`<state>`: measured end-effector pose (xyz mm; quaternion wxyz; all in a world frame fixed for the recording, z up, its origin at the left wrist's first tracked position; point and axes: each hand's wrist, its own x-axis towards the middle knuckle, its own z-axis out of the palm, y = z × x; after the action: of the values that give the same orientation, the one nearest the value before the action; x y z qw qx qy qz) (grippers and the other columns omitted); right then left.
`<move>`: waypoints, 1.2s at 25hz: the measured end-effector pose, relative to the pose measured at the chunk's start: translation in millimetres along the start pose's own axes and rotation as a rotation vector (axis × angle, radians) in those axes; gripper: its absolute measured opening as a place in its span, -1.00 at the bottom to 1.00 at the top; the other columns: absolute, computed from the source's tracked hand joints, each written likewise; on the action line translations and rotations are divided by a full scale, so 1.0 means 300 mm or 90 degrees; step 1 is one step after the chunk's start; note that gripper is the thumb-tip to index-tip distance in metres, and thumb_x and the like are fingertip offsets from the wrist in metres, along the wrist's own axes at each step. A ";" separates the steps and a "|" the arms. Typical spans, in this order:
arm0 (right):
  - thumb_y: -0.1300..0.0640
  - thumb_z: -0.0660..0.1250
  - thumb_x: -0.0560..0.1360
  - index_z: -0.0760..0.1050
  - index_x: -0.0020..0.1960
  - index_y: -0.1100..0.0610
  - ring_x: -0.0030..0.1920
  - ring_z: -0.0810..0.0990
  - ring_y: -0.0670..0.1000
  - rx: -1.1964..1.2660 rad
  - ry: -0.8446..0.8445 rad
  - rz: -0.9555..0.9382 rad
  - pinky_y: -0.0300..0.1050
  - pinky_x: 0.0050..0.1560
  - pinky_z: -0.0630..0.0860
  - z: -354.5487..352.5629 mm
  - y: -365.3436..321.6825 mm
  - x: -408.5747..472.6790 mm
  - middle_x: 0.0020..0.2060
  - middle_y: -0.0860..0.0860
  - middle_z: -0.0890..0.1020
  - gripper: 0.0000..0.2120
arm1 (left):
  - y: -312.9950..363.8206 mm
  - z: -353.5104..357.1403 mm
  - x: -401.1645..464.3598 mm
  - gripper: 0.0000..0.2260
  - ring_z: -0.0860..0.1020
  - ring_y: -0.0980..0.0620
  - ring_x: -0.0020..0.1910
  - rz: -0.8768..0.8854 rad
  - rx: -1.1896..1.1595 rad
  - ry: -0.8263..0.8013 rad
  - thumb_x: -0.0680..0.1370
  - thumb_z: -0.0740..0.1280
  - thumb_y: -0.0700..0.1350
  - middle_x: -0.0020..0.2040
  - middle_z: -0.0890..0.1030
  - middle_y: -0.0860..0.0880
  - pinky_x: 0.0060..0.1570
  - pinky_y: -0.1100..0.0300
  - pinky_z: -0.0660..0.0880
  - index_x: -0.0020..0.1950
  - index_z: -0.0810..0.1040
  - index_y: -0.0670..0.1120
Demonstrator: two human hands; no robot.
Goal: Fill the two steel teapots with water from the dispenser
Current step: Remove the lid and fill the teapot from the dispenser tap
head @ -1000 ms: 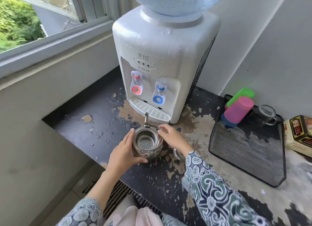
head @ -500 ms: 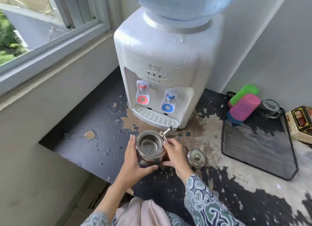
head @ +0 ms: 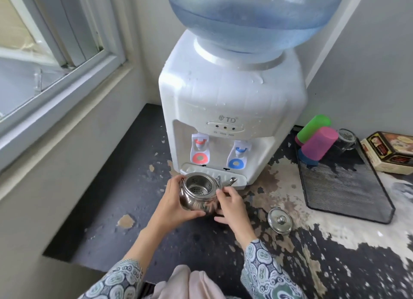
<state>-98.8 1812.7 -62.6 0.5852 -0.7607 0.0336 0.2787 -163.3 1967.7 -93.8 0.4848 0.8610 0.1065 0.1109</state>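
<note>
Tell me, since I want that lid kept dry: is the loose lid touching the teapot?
Apart. The head view shows the lid lying on the counter to the right of the teapot, with the right hand and bare counter between them.

Both hands grip lidless steel teapot before dispenser; lid beside on counter.

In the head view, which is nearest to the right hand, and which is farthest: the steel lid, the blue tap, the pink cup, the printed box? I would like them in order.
From the right hand:
1. steel lid, just to its right on the counter.
2. blue tap, above, on the dispenser.
3. pink cup, on the mesh tray, upper right.
4. printed box, far right.
</note>
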 end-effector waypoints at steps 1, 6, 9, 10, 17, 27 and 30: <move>0.00 0.20 0.55 0.38 0.08 0.00 0.07 0.56 0.15 0.005 0.010 -0.011 -0.06 -0.20 0.62 0.012 -0.007 -0.003 0.02 0.09 0.55 -0.86 | -0.002 -0.020 0.018 -0.14 0.35 0.21 0.18 0.010 -0.003 -0.010 0.11 0.52 0.16 0.19 0.37 0.02 0.11 0.62 0.19 0.31 0.24 -0.02; -0.03 0.19 0.54 0.38 0.05 -0.05 0.03 0.57 0.09 0.019 0.052 -0.073 -0.12 -0.21 0.59 0.055 -0.059 0.007 -0.07 0.00 0.54 -0.88 | -0.005 -0.098 0.118 -0.16 0.38 0.24 0.23 0.026 -0.017 -0.068 0.14 0.57 0.12 0.25 0.38 0.06 0.13 0.59 0.21 0.30 0.21 0.10; -0.04 0.18 0.55 0.38 0.20 0.02 0.00 0.59 0.00 -0.003 0.057 -0.105 -0.04 -0.04 0.61 0.081 -0.076 0.018 -0.05 -0.04 0.56 -0.73 | -0.018 -0.129 0.162 -0.03 0.26 0.21 0.36 0.008 -0.023 -0.097 0.17 0.50 0.23 0.39 0.26 0.12 0.30 0.37 0.18 0.44 0.11 0.03; -0.04 0.18 0.55 0.37 0.18 0.00 -0.02 0.58 -0.04 -0.021 0.060 -0.117 0.02 0.05 0.59 0.086 -0.078 0.020 -0.09 -0.11 0.56 -0.76 | -0.023 -0.130 0.167 -0.03 0.22 0.23 0.38 0.013 -0.026 -0.105 0.20 0.48 0.25 0.42 0.21 0.14 0.34 0.31 0.16 0.46 0.06 0.04; -0.13 0.18 0.51 0.31 0.29 0.01 0.11 0.55 -0.01 -0.184 0.012 -0.110 0.13 0.17 0.51 0.076 -0.110 0.038 0.12 -0.03 0.56 -0.59 | -0.045 -0.044 0.165 -0.10 -0.01 0.12 0.43 0.074 0.054 -0.043 0.17 0.34 0.43 0.43 0.06 0.05 0.40 0.12 0.00 0.37 0.00 0.21; 0.01 0.15 0.57 0.44 -0.08 0.14 -0.19 0.57 0.10 -0.550 0.131 -0.233 -0.02 -0.26 0.51 0.102 -0.273 0.117 -0.25 0.04 0.56 -0.79 | -0.072 -0.032 0.160 -0.15 0.08 0.13 0.36 0.075 0.024 -0.014 0.16 0.38 0.40 0.34 0.12 -0.01 0.36 0.19 0.06 0.30 0.06 0.18; 0.04 0.18 0.56 0.35 -0.27 0.15 -0.35 0.43 0.03 -0.471 0.110 -0.195 -0.09 -0.36 0.33 0.103 -0.250 0.135 -0.44 -0.03 0.40 -0.72 | -0.063 -0.041 0.159 -0.18 0.06 0.19 0.35 0.071 0.025 -0.033 0.17 0.42 0.31 0.32 0.09 0.05 0.36 0.22 0.06 0.25 -0.01 0.28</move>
<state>-48.1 1875.4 -21.0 0.3018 -0.9368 -0.1331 0.1166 -122.7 2001.1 -99.6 0.4632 0.8777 0.0477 0.1132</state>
